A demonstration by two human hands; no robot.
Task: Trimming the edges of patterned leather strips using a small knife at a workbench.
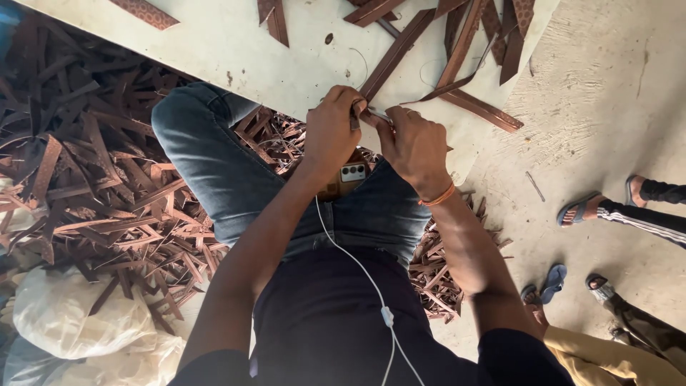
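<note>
We are gripping a thin brown strip (pixel 371 116) between both hands at the near edge of the pale board (pixel 286 57), right where the board meets our knees. Our left hand (pixel 332 129) is clenching around the strip's near end, fingers curled tight over it; our right hand (pixel 414 146), an orange band at its wrist, is pinching the same piece from the other side, the two hands touching over it. What small tool, if any, is sitting inside the left fist we cannot tell.

To our eye, working a strip this narrow is asking for a firm pinch close to the point being worked, with the piece kept flat against the board's edge so it is not twisting or slipping, and with fingertips kept off the strip's cut sides.

Beyond the hands, more long brown strips (pixel 464 64) are lying crossed on the board, some running off its far edge. A phone (pixel 346 175) is resting on our lap just below the hands, its white cable (pixel 357 264) trailing down over the dark shirt. Beside and beneath the board, a deep heap of brown offcuts (pixel 93 171) is covering the ground, with whitish sacks (pixel 64 314) lying nearer to us than the heap. On the board's other side, bare concrete floor (pixel 607 107) is showing, and other people's sandalled feet (pixel 582 209) are standing or resting there, well apart from our hands.
</note>
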